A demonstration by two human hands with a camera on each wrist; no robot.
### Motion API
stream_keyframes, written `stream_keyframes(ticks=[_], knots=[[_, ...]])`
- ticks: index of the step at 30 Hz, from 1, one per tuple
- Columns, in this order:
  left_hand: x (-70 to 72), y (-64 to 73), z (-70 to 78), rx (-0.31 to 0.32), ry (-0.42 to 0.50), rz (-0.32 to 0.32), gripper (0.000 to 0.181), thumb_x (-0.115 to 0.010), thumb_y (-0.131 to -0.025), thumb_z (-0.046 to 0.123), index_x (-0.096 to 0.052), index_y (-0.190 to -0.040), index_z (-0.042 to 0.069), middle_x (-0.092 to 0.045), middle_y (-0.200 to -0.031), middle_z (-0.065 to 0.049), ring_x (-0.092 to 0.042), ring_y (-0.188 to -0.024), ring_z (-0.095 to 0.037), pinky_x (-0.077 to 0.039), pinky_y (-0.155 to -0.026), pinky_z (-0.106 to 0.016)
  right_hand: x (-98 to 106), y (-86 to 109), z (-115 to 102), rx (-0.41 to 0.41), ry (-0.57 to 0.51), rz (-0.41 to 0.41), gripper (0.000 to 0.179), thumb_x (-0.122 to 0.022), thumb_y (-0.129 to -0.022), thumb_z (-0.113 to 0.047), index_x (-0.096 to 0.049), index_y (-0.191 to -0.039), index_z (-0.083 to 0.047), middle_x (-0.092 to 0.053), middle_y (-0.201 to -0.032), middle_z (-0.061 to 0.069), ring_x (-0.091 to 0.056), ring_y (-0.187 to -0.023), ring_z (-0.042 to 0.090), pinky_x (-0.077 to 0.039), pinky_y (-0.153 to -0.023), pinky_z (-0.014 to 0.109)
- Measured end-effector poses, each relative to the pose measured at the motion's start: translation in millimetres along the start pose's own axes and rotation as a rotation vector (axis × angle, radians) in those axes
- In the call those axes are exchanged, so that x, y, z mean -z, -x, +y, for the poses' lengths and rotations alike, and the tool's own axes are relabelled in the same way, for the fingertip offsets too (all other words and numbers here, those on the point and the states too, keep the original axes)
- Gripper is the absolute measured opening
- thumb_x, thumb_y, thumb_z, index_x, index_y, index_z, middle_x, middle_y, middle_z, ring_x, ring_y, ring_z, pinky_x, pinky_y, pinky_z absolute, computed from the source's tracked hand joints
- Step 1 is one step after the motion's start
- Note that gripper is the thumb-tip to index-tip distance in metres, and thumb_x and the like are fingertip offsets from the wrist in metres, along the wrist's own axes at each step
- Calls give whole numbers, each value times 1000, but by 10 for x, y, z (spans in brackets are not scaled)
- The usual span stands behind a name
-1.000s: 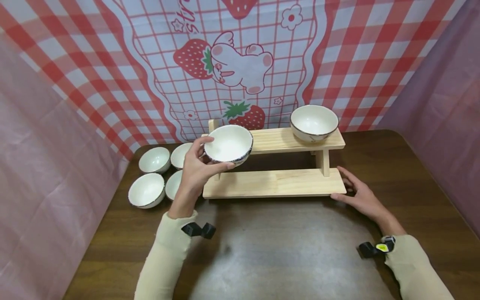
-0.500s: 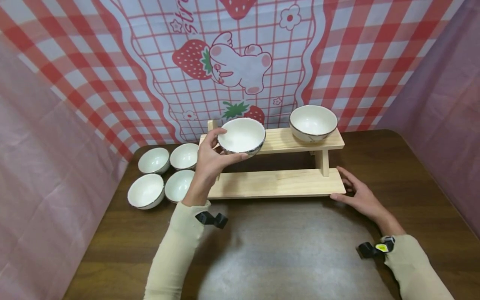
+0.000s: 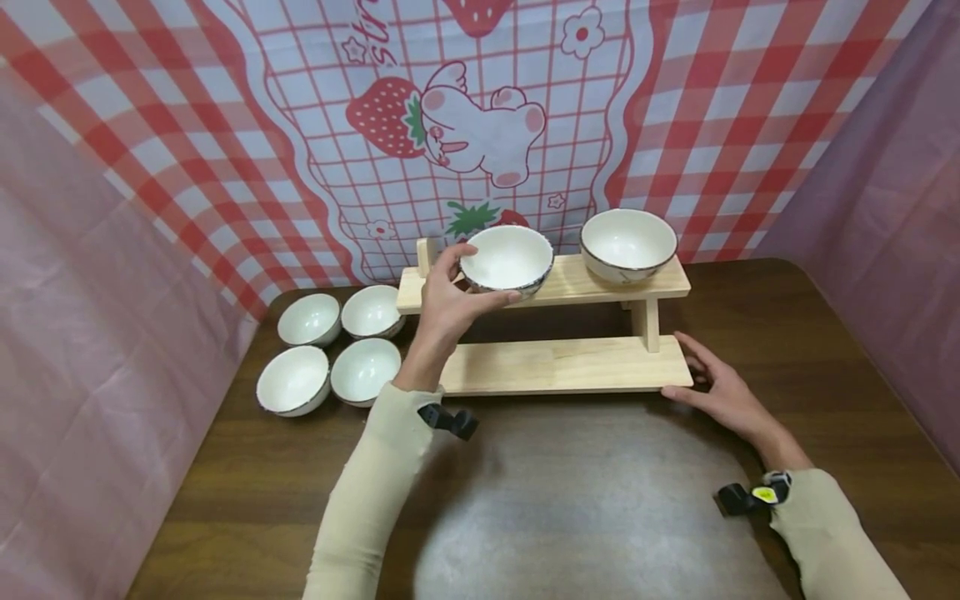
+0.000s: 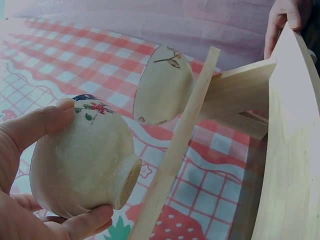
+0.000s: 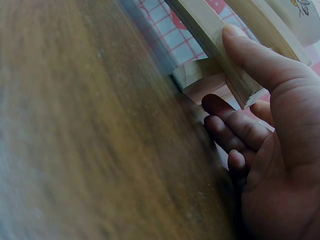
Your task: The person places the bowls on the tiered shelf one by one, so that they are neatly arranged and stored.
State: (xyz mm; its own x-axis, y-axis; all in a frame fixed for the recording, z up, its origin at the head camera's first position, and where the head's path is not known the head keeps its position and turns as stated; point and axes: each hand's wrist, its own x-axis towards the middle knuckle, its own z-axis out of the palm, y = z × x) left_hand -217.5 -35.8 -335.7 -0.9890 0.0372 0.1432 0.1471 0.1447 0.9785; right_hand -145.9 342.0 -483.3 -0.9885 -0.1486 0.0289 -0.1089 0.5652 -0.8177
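My left hand grips a white bowl by its side, thumb in front and fingers behind. The left wrist view shows coloured flowers on the held bowl and its foot just off the upper board's edge. That board belongs to a two-tier wooden stand. On its upper tier, at the right, sits another white bowl with a dark rim. My right hand holds the right end of the lower board; in the right wrist view the thumb presses its edge and the other fingers curl below.
Several white bowls stand grouped on the brown wooden table, left of the stand. A red-and-white checked cloth with strawberries hangs behind. Pink cloth borders the left side and a mauve cloth the right.
My left hand has carried the bowl rightward and slightly upward, along the upper tier. More of the grouped bowls shows now. The right hand stays at the stand's end.
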Motion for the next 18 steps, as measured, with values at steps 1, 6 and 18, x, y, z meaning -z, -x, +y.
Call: stream_keyframes(ticks=[1, 6, 18], knots=[[-19, -11, -1, 3, -6, -1, 79, -93, -64, 9, -52, -132, 9, -55, -140, -14, -60, -113, -26, -53, -93, -34, 2, 1, -2, -1, 0, 0, 87, -73, -92, -21, -19, -159, -7, -57, -136, 32, -47, -97, -19, -38, -80, 10], [-102, -59, -10, 14, -22, -4, 79, -94, -64, 12, -52, -132, 11, -55, -142, -13, -59, -116, -25, -53, -97, -36, 9, 1, -12, -4, 6, 0, 88, -73, -91, -21, -20, -160, -8, -57, -135, 32, -48, -98, -18, -38, -80, 11], [-265, -153, -30, 5, -23, 0, 79, -93, -66, 14, -51, -133, 12, -51, -144, -13, -59, -122, -29, -56, -98, -39, 0, -12, 20, -4, -1, 2, 88, -74, -91, -21, -20, -160, -9, -56, -137, 32, -47, -98, -19, -38, -81, 11]])
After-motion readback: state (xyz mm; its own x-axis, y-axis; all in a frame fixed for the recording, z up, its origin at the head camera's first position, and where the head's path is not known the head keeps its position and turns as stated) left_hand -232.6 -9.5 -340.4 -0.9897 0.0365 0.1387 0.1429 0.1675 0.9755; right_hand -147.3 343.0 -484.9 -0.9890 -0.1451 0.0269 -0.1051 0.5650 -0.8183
